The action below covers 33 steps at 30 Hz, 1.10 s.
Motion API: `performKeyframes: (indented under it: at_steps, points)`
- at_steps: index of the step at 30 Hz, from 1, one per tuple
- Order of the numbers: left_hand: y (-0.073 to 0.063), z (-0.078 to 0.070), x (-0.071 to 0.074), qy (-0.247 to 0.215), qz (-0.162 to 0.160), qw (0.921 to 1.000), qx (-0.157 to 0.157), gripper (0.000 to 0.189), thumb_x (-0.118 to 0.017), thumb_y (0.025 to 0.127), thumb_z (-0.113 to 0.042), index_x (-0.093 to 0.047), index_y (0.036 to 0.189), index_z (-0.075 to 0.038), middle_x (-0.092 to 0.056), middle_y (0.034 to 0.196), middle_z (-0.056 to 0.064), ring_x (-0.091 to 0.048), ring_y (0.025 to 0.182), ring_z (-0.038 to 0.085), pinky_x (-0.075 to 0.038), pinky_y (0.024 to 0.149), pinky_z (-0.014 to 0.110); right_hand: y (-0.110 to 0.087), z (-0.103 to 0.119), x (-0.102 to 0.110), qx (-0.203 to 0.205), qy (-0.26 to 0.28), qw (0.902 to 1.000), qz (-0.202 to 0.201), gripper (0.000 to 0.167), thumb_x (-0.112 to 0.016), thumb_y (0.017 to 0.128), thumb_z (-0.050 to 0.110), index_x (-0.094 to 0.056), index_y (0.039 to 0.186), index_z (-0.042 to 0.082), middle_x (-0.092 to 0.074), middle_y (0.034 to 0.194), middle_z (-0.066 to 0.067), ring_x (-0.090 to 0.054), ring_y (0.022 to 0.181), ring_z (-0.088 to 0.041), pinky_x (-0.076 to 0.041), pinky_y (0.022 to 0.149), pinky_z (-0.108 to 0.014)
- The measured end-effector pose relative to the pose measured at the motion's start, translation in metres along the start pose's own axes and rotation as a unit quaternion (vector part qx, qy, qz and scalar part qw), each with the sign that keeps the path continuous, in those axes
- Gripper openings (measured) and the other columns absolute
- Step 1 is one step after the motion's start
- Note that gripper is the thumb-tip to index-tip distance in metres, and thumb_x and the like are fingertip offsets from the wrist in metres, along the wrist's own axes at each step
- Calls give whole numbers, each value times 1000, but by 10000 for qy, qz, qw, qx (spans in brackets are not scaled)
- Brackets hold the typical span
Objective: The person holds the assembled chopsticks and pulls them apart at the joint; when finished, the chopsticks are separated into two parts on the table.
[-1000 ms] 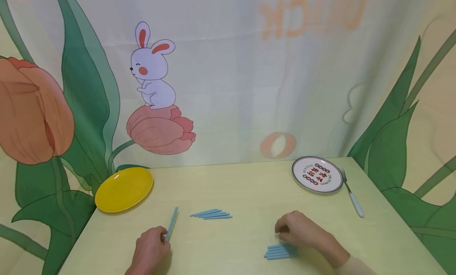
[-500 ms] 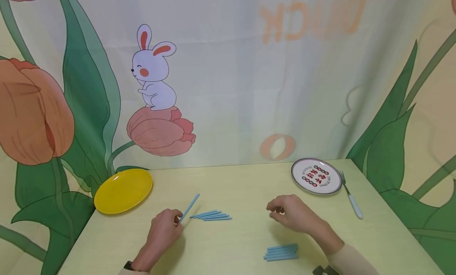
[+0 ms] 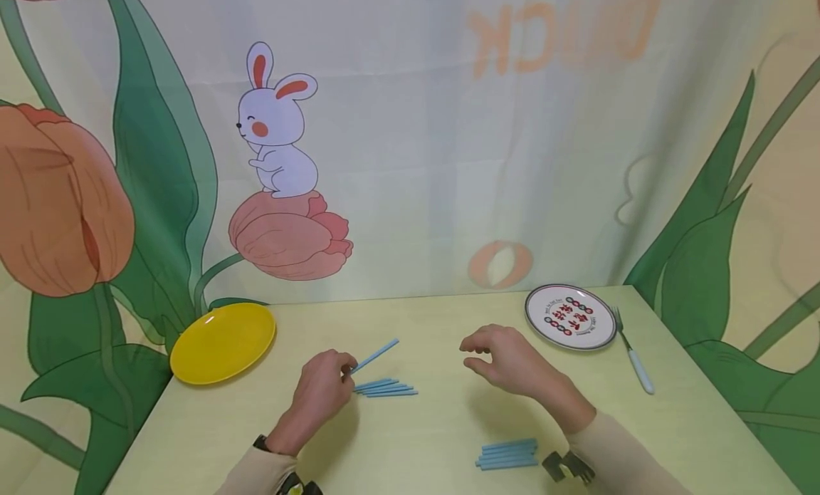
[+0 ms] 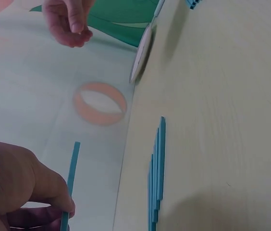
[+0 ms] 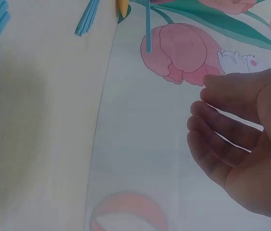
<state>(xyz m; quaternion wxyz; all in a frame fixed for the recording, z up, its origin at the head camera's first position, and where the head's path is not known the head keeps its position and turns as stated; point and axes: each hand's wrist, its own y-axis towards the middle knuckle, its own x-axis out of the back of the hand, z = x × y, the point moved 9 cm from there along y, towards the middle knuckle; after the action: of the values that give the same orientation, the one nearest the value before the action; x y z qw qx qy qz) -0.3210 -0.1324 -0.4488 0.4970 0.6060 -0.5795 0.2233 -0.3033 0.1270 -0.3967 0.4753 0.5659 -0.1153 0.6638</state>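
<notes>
My left hand (image 3: 325, 382) pinches one end of a thin blue stick (image 3: 376, 355) between thumb and fingers, the free end pointing up and to the right. In the left wrist view the pinched stick (image 4: 72, 168) is raised above the table. Just below and beyond that hand lies a fanned group of blue sticks (image 3: 388, 389), partly covered by it in the head view. My right hand (image 3: 506, 360) hovers over the table with fingers loosely bent and nothing between them. Nearer the front edge, below the right hand, is a second bundle of blue sticks (image 3: 507, 454).
A yellow plate (image 3: 223, 343) lies at the back left of the table (image 3: 423, 431). At the back right are a white plate with red print (image 3: 570, 317) and a fork (image 3: 635, 360). A printed curtain (image 3: 410, 160) hangs behind the table.
My left hand has lifted the stick and moved right and farther back, turning it toward the right. My right hand has left the front bundle, moving up and to the left.
</notes>
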Motion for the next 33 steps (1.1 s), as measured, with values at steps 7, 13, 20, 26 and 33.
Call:
performKeyframes:
  at_steps: [7,13,20,26,33]
  points:
    - [11,-13,-2,39,9,9998,-178,19,-65,75,3,-76,87,-6,-67,79,2,-57,76,17,-47,70,34,12,14,5,188,-183,9996,-118,16,-74,83,12,-73,99,10,-70,93,1,-64,83,-18,-52,74,-30]
    - [20,-29,1,55,-111,9985,-537,14,-67,77,2,-76,85,-6,-67,78,5,-59,77,20,-47,71,35,22,23,5,374,-322,9987,-150,17,-74,84,15,-73,101,10,-71,95,1,-64,85,-16,-51,75,-30]
    - [29,-48,-2,68,-56,9957,-927,16,-64,81,2,-77,85,-7,-68,77,1,-58,75,18,-47,71,33,30,31,5,497,-427,9977,-151,19,-74,85,16,-73,102,10,-71,96,1,-63,86,-15,-51,76,-31]
    - [34,-64,1,64,-5,9924,-1225,15,-65,82,3,-77,86,-7,-69,78,3,-58,73,19,-47,71,33,36,32,3,547,-368,9977,-125,19,-74,84,16,-73,102,8,-71,94,1,-63,85,-15,-51,76,-31]
    - [38,-76,1,39,88,9901,-1401,15,-66,84,2,-77,87,-8,-69,79,2,-58,74,19,-47,72,34,40,31,-3,506,-365,9980,-46,18,-75,84,15,-73,101,8,-71,94,-2,-62,85,-15,-51,76,-32]
